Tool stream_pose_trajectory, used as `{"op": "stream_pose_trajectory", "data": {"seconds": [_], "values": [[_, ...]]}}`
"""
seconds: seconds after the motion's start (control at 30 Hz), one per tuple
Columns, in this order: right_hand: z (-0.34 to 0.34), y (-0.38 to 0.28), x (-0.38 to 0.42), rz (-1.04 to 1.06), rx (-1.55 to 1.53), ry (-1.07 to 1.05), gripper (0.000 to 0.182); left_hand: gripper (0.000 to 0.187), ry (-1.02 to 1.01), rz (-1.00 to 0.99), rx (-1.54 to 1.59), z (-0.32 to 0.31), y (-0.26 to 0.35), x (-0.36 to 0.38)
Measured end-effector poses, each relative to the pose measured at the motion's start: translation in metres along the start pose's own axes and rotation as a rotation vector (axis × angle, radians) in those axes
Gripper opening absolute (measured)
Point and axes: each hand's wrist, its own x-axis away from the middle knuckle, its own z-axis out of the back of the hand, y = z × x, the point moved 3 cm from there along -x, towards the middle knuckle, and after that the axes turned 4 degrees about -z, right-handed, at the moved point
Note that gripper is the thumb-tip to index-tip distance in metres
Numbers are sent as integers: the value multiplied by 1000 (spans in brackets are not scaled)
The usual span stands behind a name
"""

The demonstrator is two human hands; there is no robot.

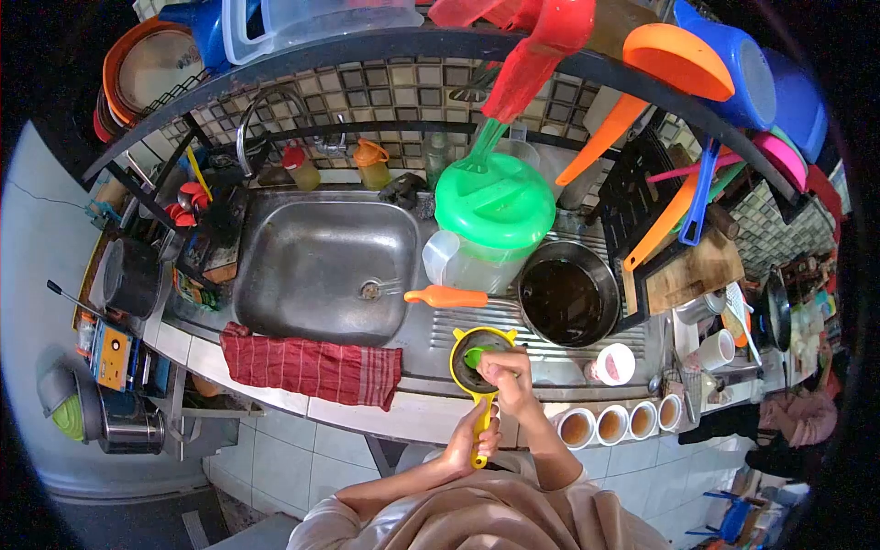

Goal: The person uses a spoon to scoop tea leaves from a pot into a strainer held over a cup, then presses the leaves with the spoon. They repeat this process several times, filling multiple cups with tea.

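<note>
A yellow strainer (485,398) is held at the counter's front edge, its round bowl over the ribbed drainboard. My left hand (469,443) is wrapped round its handle. Above the strainer's bowl, my right hand (507,376) is closed on a small green utensil (474,357), whose end is inside the bowl. Just behind, to the right, stands a pot of dark liquid (568,293) with an orange handle. Several white cups of brown liquid (612,424) line the counter edge right of my hands.
A steel sink (325,266) is at the left, with a red checked cloth (312,365) over its front edge. A green-lidded container (495,206) stands behind the pot. Orange and red utensils hang from the rack (385,50) overhead. A white cup (614,364) stands right of the strainer.
</note>
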Motion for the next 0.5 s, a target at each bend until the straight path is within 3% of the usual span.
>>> {"op": "stream_pose_trajectory", "data": {"seconds": [0.03,0.17,0.43,0.5], "values": [[0,0,0,-2,22,-5,31,43,8,13,-29,-1,1,1],[-2,-3,1,9,52,-6,30,43,68,-15,-76,-3,2,2],[1,1,-1,-22,89,-39,29,47,-31,-6,-72,0,2,-1],[3,5,-1,-2,19,-118,19,49,-27,-10,-78,-1,3,-2]]}}
